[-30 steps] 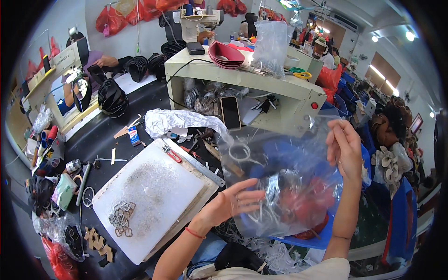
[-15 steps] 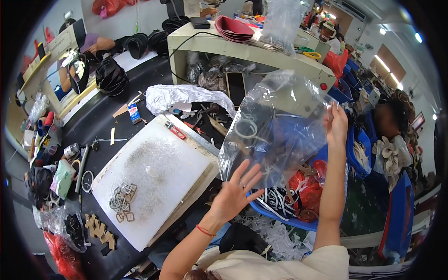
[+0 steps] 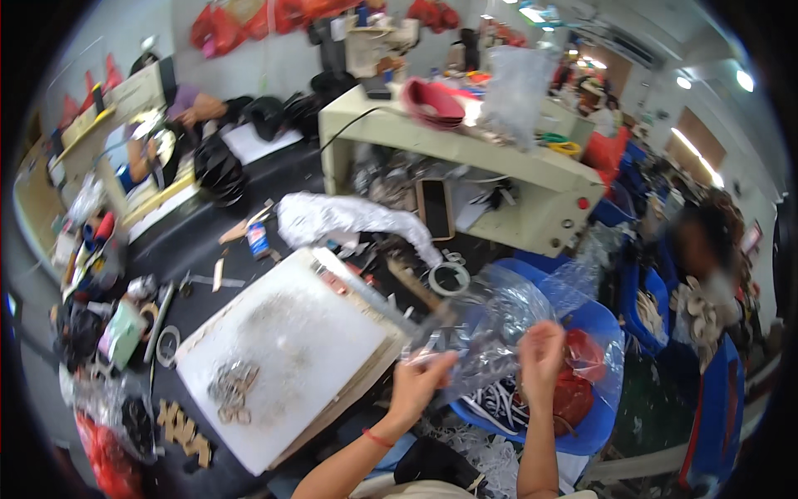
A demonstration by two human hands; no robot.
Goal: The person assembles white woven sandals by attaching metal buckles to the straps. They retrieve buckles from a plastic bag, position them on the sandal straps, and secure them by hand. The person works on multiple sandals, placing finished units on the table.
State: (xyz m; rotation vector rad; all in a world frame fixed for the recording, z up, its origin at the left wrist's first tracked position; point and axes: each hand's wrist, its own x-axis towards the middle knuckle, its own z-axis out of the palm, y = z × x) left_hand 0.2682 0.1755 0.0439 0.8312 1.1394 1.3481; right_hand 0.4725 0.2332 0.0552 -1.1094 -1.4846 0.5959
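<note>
Right in front, both hands are up on a clear plastic bag (image 3: 490,333): the left hand (image 3: 418,384) has its fingers pinched closed on the bag's near edge, and the right hand (image 3: 540,353) has its fingers curled shut on the film a little further along, so the bag is stretched between them rather than hanging limp, which reads to me as a grip meant to keep the mouth spread. There's a red band (image 3: 376,438) on the left wrist. The bag hangs directly over a blue basin (image 3: 611,407), and that makes sense as a catch-all, with white cords (image 3: 499,403) and something red (image 3: 578,378) lying inside it, partly veiled by the plastic so I can't make them out well. Just to the left sits a white work board (image 3: 291,349) tilted across the dark table (image 3: 191,241), with a small heap of metal rings (image 3: 233,389) near its near corner and little tan cut pieces (image 3: 184,428) beside it, all within easy arm's reach. Further back, a crumpled silvery bag (image 3: 349,220) lies on the table by a roll of tape (image 3: 450,279). Beyond that stands a pale green bench (image 3: 499,166) carrying a stack of red bowls (image 3: 434,104), and off to the far right another person (image 3: 706,249) sits at their own blue bins
</note>
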